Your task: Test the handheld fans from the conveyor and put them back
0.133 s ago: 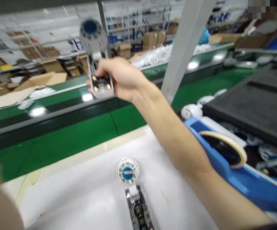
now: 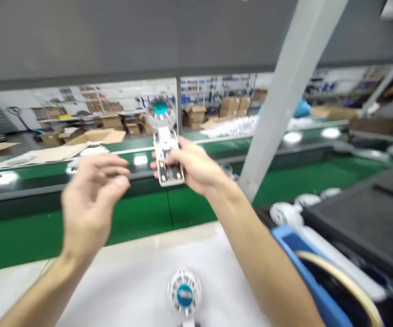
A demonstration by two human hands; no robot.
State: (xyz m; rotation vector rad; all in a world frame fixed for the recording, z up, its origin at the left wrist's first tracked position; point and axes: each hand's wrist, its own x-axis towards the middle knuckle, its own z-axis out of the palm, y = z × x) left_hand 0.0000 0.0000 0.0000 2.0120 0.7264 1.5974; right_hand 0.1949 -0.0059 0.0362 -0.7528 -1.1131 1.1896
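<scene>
My right hand (image 2: 196,168) is raised over the green conveyor belt (image 2: 142,213) and grips the handle of a small white handheld fan (image 2: 164,141), which stands upright with its teal-centred head on top and its circuit board showing. My left hand (image 2: 92,195) is lifted just left of that fan, fingers loosely curled and apart, holding nothing and not touching it. A second white fan (image 2: 184,290) with a blue centre lies on the white work surface (image 2: 121,290) at the bottom edge, below both hands.
A blue tape dispenser (image 2: 322,281) with a tape roll sits at the lower right, beside a black foam tray (image 2: 370,222). White fan parts (image 2: 285,211) lie near a slanted grey post (image 2: 285,100). Cardboard boxes (image 2: 104,122) fill shelves beyond the belt.
My left hand has come up from the lower left corner to beside the held fan. The view has tilted up, so the fan on the work surface sits lower in frame.
</scene>
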